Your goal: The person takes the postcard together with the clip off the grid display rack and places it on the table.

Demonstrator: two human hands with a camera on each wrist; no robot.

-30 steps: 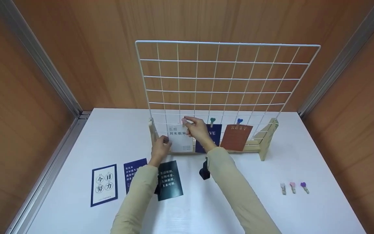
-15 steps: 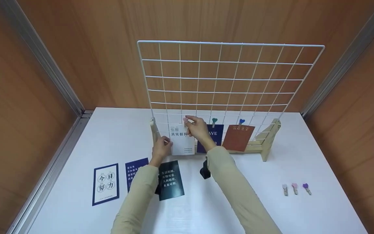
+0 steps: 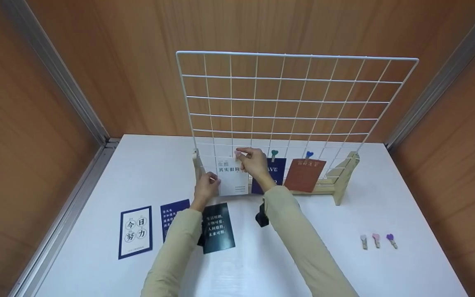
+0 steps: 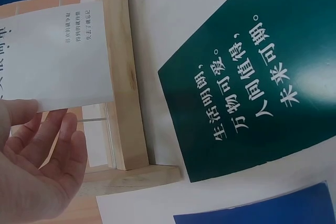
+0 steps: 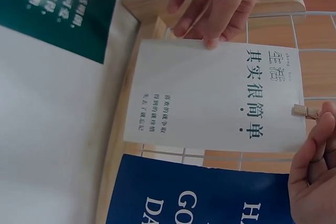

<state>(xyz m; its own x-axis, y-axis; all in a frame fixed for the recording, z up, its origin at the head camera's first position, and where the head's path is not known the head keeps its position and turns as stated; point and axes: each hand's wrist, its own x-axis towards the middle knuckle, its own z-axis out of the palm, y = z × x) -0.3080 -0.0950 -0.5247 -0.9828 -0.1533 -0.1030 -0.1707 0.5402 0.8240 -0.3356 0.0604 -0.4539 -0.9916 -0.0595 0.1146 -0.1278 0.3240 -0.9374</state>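
I see my right hand [image 3: 255, 163] raised to the lower rows of the white wire grid panel [image 3: 291, 97], its thumb and fingers pinching a small pink heart-topped wooden clip [image 3: 238, 154] at the top edge of a white card [image 3: 232, 178] printed with dark characters. The right wrist view shows the clip's wooden end biting the card's top edge against a grid wire. My left hand [image 3: 207, 186] steadies the same card from its left edge, fingertips [image 5: 212, 40] curled onto the card's margin, thumb behind as far as I can tell in the left wrist view. The card hangs at the left of the grid's lowest row, in front of the wooden stand [image 3: 341, 178], just beside a dark blue card [image 3: 274, 171] under a teal heart clip [image 3: 274, 154], and beyond that a brown card [image 3: 304, 175] under a blue heart clip [image 3: 309, 155]. On the white table [image 3: 386, 185] lie a dark green card [image 3: 217, 227], partly under my left sleeve, a blue card [image 3: 171, 212] and a white card with a blue border [image 3: 135, 232]. Three spare heart clips [image 3: 377, 240] sit well apart on the right.
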